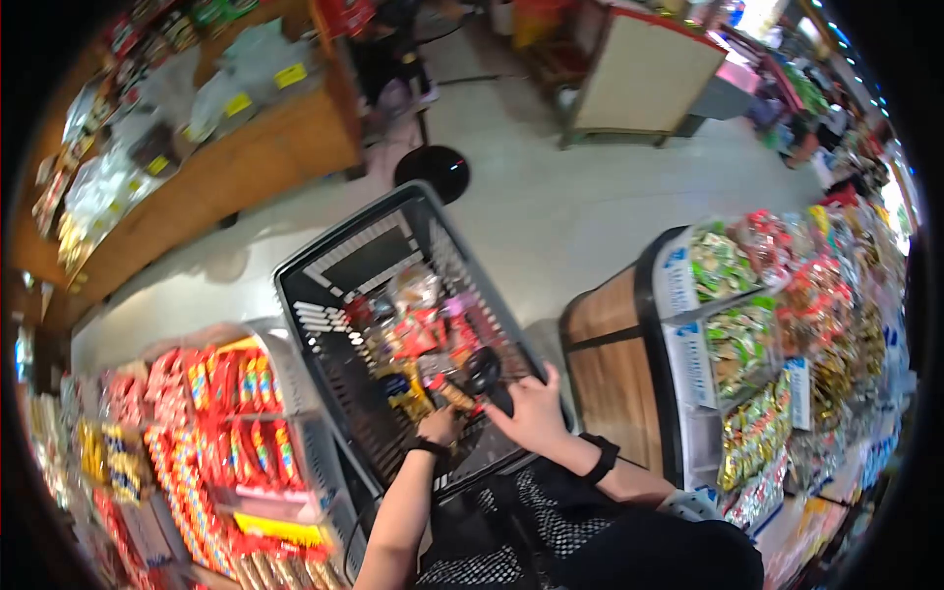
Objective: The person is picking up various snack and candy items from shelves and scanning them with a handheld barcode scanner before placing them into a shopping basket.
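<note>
The left hand (442, 427), its grip unclear, is at the snacks (421, 334) inside the basket (339, 379); the right hand (532, 413), partly open, touches a black item (484, 372) there.

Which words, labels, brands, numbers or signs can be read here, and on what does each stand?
No text reads with certainty.
Blue lettering on the right-hand display's white edge: blurred.
Yellow labels on clear bags: too small.
Blue-and-white card: too small.
Red packets: print too blurred.
</note>
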### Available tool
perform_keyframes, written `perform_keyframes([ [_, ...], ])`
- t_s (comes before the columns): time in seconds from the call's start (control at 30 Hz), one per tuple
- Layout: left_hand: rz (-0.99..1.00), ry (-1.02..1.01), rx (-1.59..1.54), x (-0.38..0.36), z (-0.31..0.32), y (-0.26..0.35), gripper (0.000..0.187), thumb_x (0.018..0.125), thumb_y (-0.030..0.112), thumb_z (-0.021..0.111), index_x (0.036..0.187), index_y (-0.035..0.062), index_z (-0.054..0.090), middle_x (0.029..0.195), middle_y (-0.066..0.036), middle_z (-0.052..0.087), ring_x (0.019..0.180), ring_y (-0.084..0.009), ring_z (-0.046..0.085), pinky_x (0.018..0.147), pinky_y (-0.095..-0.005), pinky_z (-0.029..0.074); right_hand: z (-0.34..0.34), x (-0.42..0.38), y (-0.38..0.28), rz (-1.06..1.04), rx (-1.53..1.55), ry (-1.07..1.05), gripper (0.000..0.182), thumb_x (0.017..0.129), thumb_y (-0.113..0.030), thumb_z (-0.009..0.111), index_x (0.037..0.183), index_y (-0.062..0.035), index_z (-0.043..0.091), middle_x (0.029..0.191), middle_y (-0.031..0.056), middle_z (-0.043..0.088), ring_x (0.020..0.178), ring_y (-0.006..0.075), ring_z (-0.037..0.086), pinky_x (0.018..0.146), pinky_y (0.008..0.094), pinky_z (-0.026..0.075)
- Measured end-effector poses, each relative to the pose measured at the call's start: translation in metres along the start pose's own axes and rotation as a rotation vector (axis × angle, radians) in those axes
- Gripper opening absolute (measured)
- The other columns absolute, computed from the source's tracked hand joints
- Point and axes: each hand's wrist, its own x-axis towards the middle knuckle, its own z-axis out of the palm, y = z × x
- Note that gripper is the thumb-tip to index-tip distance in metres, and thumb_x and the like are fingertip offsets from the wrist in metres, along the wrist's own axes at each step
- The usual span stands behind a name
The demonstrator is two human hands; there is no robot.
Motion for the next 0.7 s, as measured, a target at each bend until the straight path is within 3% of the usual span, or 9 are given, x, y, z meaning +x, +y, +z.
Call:
perform_keyframes([
  [0.07,-0.039,0.021,0.024,0.004,0.006,-0.005,0.053,0.082,0.041,0.052,0.12,0.0053,0.044,0.11,-0.019,0.056,0.102,-0.0344,0.055,0.082,-0.044,0.046,0.003,0.003,-0.005,0.001,-0.041,0.032,0.031,0.073,-0.034,0.064,0.073,-0.0026,0.06,0.065,0.01,0.053,0.075,0.0254,0.054,0.098,0.052,0.021],
  [0.2,-0.062,0.121,-0.14,0.005,0.009,-0.005,0.069,0.08,0.04,0.056,0.128,-0.001,0.028,0.107,-0.023,0.056,0.093,-0.0373,0.058,0.075,-0.0432,0.049,0.003,0.004,-0.008,0.001,0.014,-0.012,0.03,0.072,-0.032,0.065,0.073,-0.0024,0.06,0.061,0.0082,0.052,0.072,0.0239,0.053,0.098,0.0518,0.021],
  [0.23,-0.052,0.255,-0.21,0.004,0.015,-0.007,0.075,0.08,0.039,0.058,0.135,0.0051,0.02,0.109,-0.026,0.053,0.091,-0.0388,0.058,0.074,-0.0438,0.049,0.003,0.004,-0.008,-0.003,0.016,-0.005,0.03,0.072,-0.032,0.065,0.073,-0.0024,0.06,0.061,0.0078,0.052,0.072,0.0236,0.053,0.098,0.0519,0.021],
  [0.27,-0.063,0.255,-0.215,0.007,0.017,-0.009,0.075,0.08,0.039,0.058,0.135,0.0051,0.02,0.109,-0.026,0.053,0.091,-0.0388,0.058,0.074,-0.0438,0.049,0.004,0.004,-0.007,-0.004,0.016,0.004,0.03,0.072,-0.031,0.065,0.073,-0.0024,0.06,0.061,0.0074,0.052,0.072,0.0233,0.053,0.098,0.052,0.021],
  [0.37,0.15,0.18,-0.264,0.017,0.029,-0.018,0.07,0.081,0.041,0.056,0.138,0.0258,0.018,0.114,-0.03,0.047,0.092,-0.0385,0.057,0.079,-0.0439,0.047,0.001,0.004,-0.004,-0.001,0.013,-0.093,0.03,0.072,-0.031,0.065,0.077,-0.0023,0.06,0.063,0.0066,0.053,0.074,0.0224,0.053,0.098,0.0543,0.019],
  [0.4,0.139,0.18,-0.27,0.018,0.037,-0.019,0.07,0.081,0.041,0.056,0.138,0.0258,0.018,0.114,-0.03,0.047,0.092,-0.0385,0.057,0.079,-0.0439,0.047,0.001,0.004,-0.003,-0.003,0.013,-0.129,0.03,0.072,-0.031,0.065,0.079,-0.0022,0.06,0.064,0.0063,0.053,0.076,0.0221,0.053,0.098,0.0551,0.018],
  [0.47,0.07,-0.076,-0.021,0.017,0.038,-0.011,0.068,0.082,0.044,0.053,0.138,0.0261,0.02,0.111,-0.029,0.049,0.095,-0.0408,0.055,0.084,-0.0445,0.045,0.001,0.004,0.001,-0.026,0.016,-0.154,0.031,0.072,-0.031,0.065,0.082,-0.0019,0.06,0.065,0.0062,0.054,0.077,0.022,0.053,0.097,0.0559,0.017],
  [0.5,0.034,-0.104,-0.013,0.016,0.039,-0.007,0.068,0.082,0.048,0.052,0.138,0.0239,0.023,0.114,-0.028,0.047,0.104,-0.0418,0.05,0.087,-0.0449,0.043,0.001,0.004,0.002,-0.041,0.015,-0.17,0.032,0.072,-0.03,0.065,0.084,-0.0016,0.06,0.066,0.0061,0.054,0.078,0.0218,0.053,0.097,0.0567,0.017],
  [0.7,-0.071,0.037,-0.068,0.015,0.039,0.001,0.075,0.08,0.051,0.054,0.139,0.0199,0.021,0.123,-0.026,0.038,0.115,-0.0385,0.041,0.091,-0.0451,0.04,-0.008,0.008,0.004,-0.082,0.067,-0.169,0.031,0.072,-0.029,0.064,0.076,0.001,0.057,0.067,0.0088,0.055,0.078,0.0228,0.053,0.097,0.0576,0.018],
])
